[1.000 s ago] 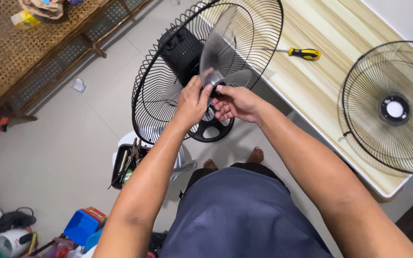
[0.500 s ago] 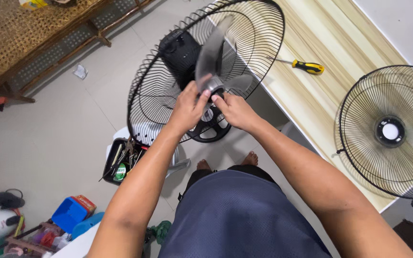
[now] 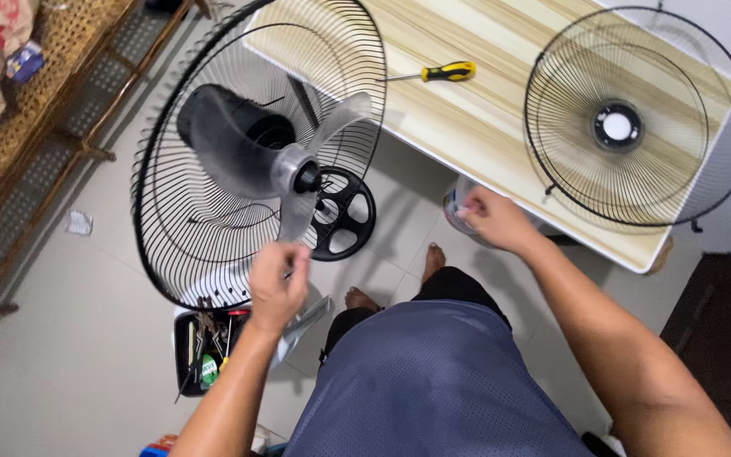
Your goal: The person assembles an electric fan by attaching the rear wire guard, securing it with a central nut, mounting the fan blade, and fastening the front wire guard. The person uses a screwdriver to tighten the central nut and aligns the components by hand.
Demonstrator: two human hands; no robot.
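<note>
From the head camera, the person is looking down over their lap at a fan (image 3: 272,161) standing on the floor, its black rear cage (image 3: 188,220) tilted up toward the camera and its grey blade (image 3: 285,169) sitting on the hub in the middle of the cage. The left hand (image 3: 278,283) is hanging just below the blade's lower tip, fingers curled shut around something small (too little of it is showing to tell what). The right hand (image 3: 491,218) is reaching out to the right, well apart from the fan, and is resting its closed fingers on a pale round container (image 3: 458,207) tucked just under the edge of the table (image 3: 501,118); whether it is actually gripping it, I cannot tell. A yellow-handled screwdriver (image 3: 437,73) is lying on the wooden tabletop, and the fan's front cage (image 3: 636,118) is lying flat at the table's far right end. A black tray of tools (image 3: 205,355) is sitting on the floor below the left forearm.
</note>
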